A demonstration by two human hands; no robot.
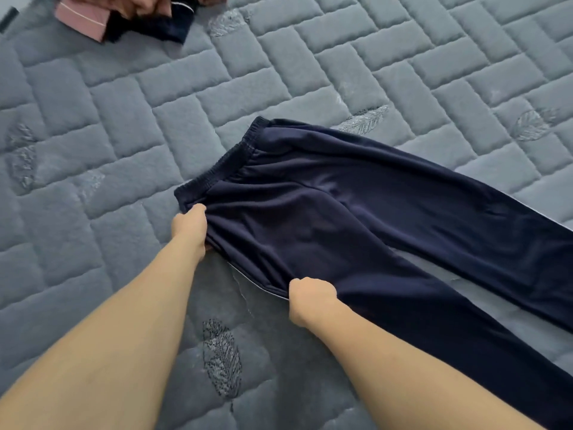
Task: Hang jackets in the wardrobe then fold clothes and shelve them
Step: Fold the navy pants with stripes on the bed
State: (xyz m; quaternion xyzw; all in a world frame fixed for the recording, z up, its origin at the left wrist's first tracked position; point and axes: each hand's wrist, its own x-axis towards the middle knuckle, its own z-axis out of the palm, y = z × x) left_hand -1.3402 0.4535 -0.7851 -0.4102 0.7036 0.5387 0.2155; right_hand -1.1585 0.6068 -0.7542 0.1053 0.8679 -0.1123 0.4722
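Navy blue trousers [356, 212] with an elastic waistband and a thin white side stripe lie spread on a grey quilted mattress [124, 135]. The waistband points to the upper left and the legs run off to the right. My left hand [189, 225] grips the near corner of the waistband, fingers curled into the cloth. My right hand [310, 297] grips the near side seam further down the leg. Fingertips of both hands are hidden in the fabric.
A small heap of other clothes [130, 17], pink and dark navy, lies at the far left top edge of the mattress. The mattress has embroidered leaf patches, one between my forearms [221, 358].
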